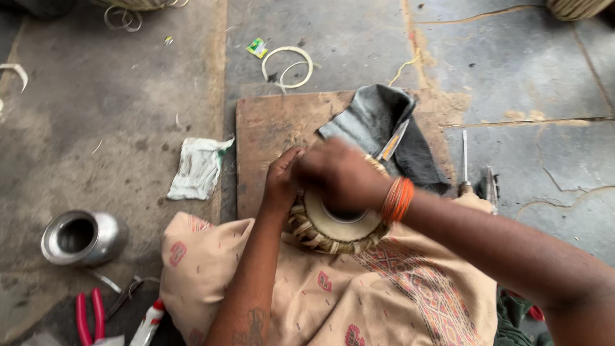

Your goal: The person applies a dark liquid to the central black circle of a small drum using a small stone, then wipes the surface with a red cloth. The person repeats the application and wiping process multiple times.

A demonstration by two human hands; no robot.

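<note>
Two hands on a small round drum head [338, 225], pale smooth skin ringed with braided straw-coloured lacing, resting on a beige patterned cloth [384, 295] over the lap. Left hand [282, 182] against the drum's left rim, fingers curled onto it. Right hand [343, 176], blurred, pressed on top, orange bangles at the wrist; fingers' spread impossible to tell. Behind, a flat brown board [269, 134], crumpled grey cloth [378, 118]. Dented shiny steel pot [83, 237] and red-handled pliers [90, 314] on rough stone floor [115, 96].
</note>
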